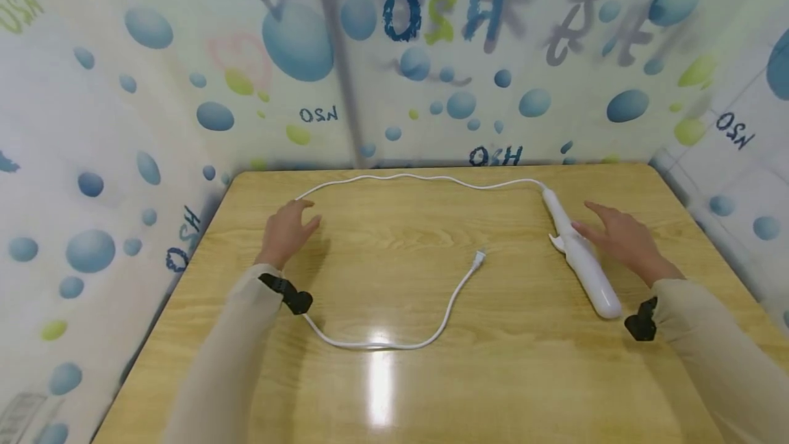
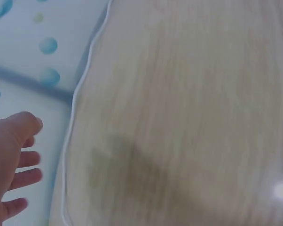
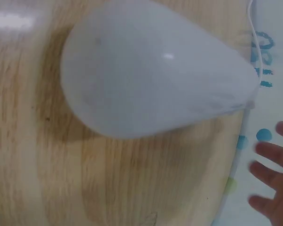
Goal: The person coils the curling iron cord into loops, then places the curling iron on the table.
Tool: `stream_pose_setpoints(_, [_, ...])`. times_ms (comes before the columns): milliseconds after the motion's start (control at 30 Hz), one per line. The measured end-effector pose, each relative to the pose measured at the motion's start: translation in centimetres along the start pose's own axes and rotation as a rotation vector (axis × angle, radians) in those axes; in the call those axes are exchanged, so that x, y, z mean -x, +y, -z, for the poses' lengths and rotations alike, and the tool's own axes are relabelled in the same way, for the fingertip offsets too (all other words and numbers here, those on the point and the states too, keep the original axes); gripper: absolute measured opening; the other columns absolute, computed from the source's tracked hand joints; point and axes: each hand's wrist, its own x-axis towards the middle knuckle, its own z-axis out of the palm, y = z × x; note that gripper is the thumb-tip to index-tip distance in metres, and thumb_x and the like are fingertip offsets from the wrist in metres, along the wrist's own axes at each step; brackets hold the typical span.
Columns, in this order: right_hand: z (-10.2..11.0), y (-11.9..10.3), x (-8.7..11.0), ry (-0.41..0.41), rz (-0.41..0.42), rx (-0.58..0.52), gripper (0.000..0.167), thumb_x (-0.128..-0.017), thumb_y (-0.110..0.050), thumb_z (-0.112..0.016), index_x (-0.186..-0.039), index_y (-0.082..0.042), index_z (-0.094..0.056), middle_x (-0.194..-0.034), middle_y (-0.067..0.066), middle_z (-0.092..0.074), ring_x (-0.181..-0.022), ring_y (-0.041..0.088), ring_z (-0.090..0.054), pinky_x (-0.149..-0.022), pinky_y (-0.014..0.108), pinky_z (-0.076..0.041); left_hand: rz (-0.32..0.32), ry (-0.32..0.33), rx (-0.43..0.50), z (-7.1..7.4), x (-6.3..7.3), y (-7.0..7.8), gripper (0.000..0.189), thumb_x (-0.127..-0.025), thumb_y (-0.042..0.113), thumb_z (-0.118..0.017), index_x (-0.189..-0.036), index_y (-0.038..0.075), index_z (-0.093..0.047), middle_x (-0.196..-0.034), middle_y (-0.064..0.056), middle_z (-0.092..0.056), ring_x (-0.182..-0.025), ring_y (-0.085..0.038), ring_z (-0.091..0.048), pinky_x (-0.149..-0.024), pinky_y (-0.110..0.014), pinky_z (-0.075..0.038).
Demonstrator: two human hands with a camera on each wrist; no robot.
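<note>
A white appliance shaped like a curling iron [image 1: 585, 262] lies on the right side of the wooden table, its slim handle end pointing away and a small lever on its left side. My right hand [image 1: 622, 238] is beside it with fingers extended, gripping nothing; whether the thumb touches it I cannot tell. In the right wrist view the iron's rounded end [image 3: 132, 70] looms large. Its white cord [image 1: 403, 176] runs along the back edge to the left, then loops forward to the plug [image 1: 479, 259]. My left hand [image 1: 288, 231] hovers near the cord at left, fingers spread and holding nothing.
The wooden table [image 1: 394, 225] reaches back to a wall [image 1: 407, 101] printed with blue and green dots and letters. Similar walls rise at the left and right. A bright light reflection lies on the tabletop near the front middle.
</note>
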Motion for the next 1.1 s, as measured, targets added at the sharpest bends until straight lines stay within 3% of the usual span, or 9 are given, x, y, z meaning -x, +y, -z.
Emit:
stream_pose_setpoints(100, [0.1, -0.1, 0.5, -0.029, -0.001, -0.04, 0.068, -0.096, -0.047, -0.039, -0.137, 0.007, -0.033, -0.122, 0.034, -0.046, -0.105, 0.048, -0.047, -0.079, 0.059, -0.038, -0.035, -0.027, 0.043, -0.1, -1.8, 2.2, 0.035, -0.091, 0.021, -0.057, -0.118, 0.0, -0.058, -0.113, -0.019, -0.059, -0.103, -0.034, -0.055, -0.083, -0.048, -0.043])
stream_pose_setpoints(233, [0.2, -0.5, 1.5, -0.008, 0.0, -0.045, 0.061, -0.096, -0.043, -0.043, -0.13, 0.007, -0.044, -0.109, 0.029, -0.057, -0.094, 0.042, -0.056, -0.072, 0.052, -0.044, -0.061, -0.049, 0.117, -0.9, -3.9, 4.9, 0.03, -0.09, 0.018, -0.057, -0.114, 0.001, -0.062, -0.107, -0.017, -0.062, -0.098, -0.03, -0.057, -0.082, -0.044, -0.044])
stream_pose_setpoints(400, [0.2, -0.6, 2.9, 0.002, -0.015, -0.045, 0.059, -0.094, -0.043, -0.047, -0.128, 0.006, -0.047, -0.104, 0.025, -0.06, -0.09, 0.039, -0.058, -0.068, 0.05, -0.046, -0.096, -0.066, 0.188, -2.5, -6.3, 7.5, 0.028, -0.09, 0.018, -0.058, -0.113, 0.003, -0.063, -0.105, -0.015, -0.063, -0.096, -0.028, -0.058, -0.081, -0.042, -0.045])
stream_pose_setpoints(800, [-0.6, -1.0, 5.8, 0.01, -0.08, -0.054, 0.061, -0.09, -0.047, -0.052, -0.126, 0.003, -0.05, -0.102, 0.022, -0.062, -0.088, 0.037, -0.059, -0.06, 0.042, -0.048, -0.085, -0.114, 0.333, -6.0, -10.0, 11.8, 0.026, -0.089, 0.013, -0.06, -0.111, 0.001, -0.064, -0.103, -0.012, -0.064, -0.096, -0.025, -0.057, -0.083, -0.038, -0.045])
stream_pose_setpoints(1100, [-1.9, -1.6, 7.1, 0.066, -0.147, -0.072, 0.063, -0.089, -0.049, -0.054, -0.125, 0.003, -0.051, -0.104, 0.022, -0.062, -0.087, 0.036, -0.06, -0.057, 0.039, -0.048, -0.091, -0.145, 0.374, -8.2, -12.0, 14.2, 0.026, -0.089, 0.013, -0.06, -0.112, 0.002, -0.064, -0.105, -0.012, -0.063, -0.096, -0.025, -0.057, -0.081, -0.037, -0.045])
